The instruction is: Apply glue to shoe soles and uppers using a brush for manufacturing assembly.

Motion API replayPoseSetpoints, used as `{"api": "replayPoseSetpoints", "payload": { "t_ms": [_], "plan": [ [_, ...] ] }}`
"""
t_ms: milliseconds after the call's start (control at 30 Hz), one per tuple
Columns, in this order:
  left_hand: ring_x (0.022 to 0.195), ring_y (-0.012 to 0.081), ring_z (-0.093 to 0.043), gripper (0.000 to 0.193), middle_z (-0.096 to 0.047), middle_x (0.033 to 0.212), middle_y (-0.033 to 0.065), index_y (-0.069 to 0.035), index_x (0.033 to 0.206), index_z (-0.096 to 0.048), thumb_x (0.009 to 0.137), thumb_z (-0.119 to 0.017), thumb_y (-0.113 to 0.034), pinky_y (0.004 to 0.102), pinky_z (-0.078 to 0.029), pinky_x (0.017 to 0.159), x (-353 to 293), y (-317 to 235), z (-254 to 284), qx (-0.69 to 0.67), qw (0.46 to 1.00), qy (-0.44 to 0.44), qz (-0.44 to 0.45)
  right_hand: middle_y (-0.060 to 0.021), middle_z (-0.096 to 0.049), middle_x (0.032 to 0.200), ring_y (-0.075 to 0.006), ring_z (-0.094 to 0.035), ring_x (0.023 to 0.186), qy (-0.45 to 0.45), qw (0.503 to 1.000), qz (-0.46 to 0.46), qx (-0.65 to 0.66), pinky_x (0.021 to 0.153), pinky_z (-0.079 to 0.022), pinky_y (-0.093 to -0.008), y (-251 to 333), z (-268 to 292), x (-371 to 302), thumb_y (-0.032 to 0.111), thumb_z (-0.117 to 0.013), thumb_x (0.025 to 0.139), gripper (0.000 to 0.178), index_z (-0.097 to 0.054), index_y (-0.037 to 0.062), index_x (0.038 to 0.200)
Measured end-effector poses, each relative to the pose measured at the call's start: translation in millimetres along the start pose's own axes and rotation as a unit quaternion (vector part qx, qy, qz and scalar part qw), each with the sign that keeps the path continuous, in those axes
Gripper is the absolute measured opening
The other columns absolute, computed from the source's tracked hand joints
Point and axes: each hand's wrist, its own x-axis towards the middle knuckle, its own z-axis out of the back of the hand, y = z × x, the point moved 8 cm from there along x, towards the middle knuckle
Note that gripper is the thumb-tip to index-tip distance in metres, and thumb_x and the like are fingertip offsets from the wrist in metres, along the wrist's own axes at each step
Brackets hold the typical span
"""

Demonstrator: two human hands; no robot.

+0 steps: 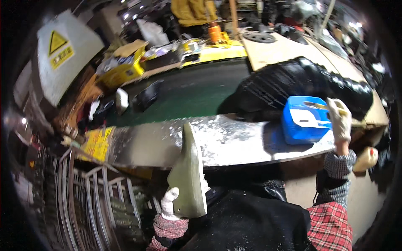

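Observation:
A pale green, curved, tapering piece stands upright in front of me, its narrow end up at the bench edge. My left hand, in a white glove, grips its lower left side with the thumb over the near face; white glove fingertips show at its right edge. My right hand, also gloved, is at the right rim of a blue plastic container with a cut-open top. Its fingers are curled, and a light strip inside the opening reaches toward them. What they hold is hidden.
The container stands on a worn metal ledge along a green belt surface. Behind it lies a bulky black plastic-covered bundle. Metal racks stand at lower left; a yellow box holds clutter. A pale jug sits at right.

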Motion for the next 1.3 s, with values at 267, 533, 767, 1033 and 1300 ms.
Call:
{"api": "replayPoseSetpoints", "payload": {
  "t_ms": [267,533,767,1033,1300],
  "plan": [
    [0.108,0.0453,-0.059,0.072,-0.053,0.127,0.0289,-0.006,0.143,-0.038,0.093,-0.043,-0.058,0.0601,-0.051,0.086,6,70,37,-0.213,0.946,-0.245,-0.017,-0.003,-0.066,0.08,-0.0095,-0.057,0.071,0.059,0.998,-0.01,-0.01,0.064,-0.047,-0.0257,-41,9,9,0.026,-0.067,0.091,0.023,-0.068,0.004,0.096],
    [0.048,0.0245,-0.061,0.081,-0.066,0.079,0.0137,-0.006,0.11,-0.06,0.084,-0.039,-0.079,0.0332,-0.053,0.041,-21,94,54,-0.106,0.964,-0.212,0.124,-0.0042,-0.067,0.088,-0.0115,-0.064,0.078,0.149,0.956,-0.011,0.253,0.068,-0.051,-0.0249,48,-47,-74,0.017,-0.066,0.091,0.022,-0.067,-0.0005,0.104],
    [0.096,0.041,-0.065,0.071,-0.058,0.122,0.0228,-0.01,0.141,-0.043,0.093,-0.043,-0.062,0.0515,-0.058,0.074,8,97,92,-0.195,0.979,0.003,-0.053,-0.0061,-0.07,0.09,-0.0116,-0.065,0.08,0.41,0.86,0.093,0.291,0.069,-0.052,-0.0257,113,-275,-147,0.02,-0.069,0.091,0.028,-0.067,-0.0025,0.107],
    [0.108,0.0382,-0.061,0.074,-0.057,0.129,0.0186,-0.014,0.144,-0.042,0.092,-0.042,-0.066,0.0534,-0.051,0.09,10,108,111,0.106,0.987,-0.099,0.074,-0.0131,-0.07,0.079,-0.0201,-0.068,0.075,0.487,0.797,0.215,0.285,0.07,-0.054,-0.0309,127,-240,-170,0.024,-0.068,0.09,0.021,-0.073,0.0037,0.087],
    [0.127,0.0359,-0.051,0.069,-0.048,0.144,0.0108,-0.017,0.145,-0.042,0.091,-0.053,-0.057,0.0599,-0.043,0.102,-1,111,92,-0.383,0.911,0.122,0.096,-0.0106,-0.067,0.072,-0.0221,-0.065,0.061,0.511,0.778,0.327,0.165,0.057,-0.053,-0.0322,177,-277,-151,0.022,-0.07,0.088,0.02,-0.071,0.0023,0.092]
  ]
}}
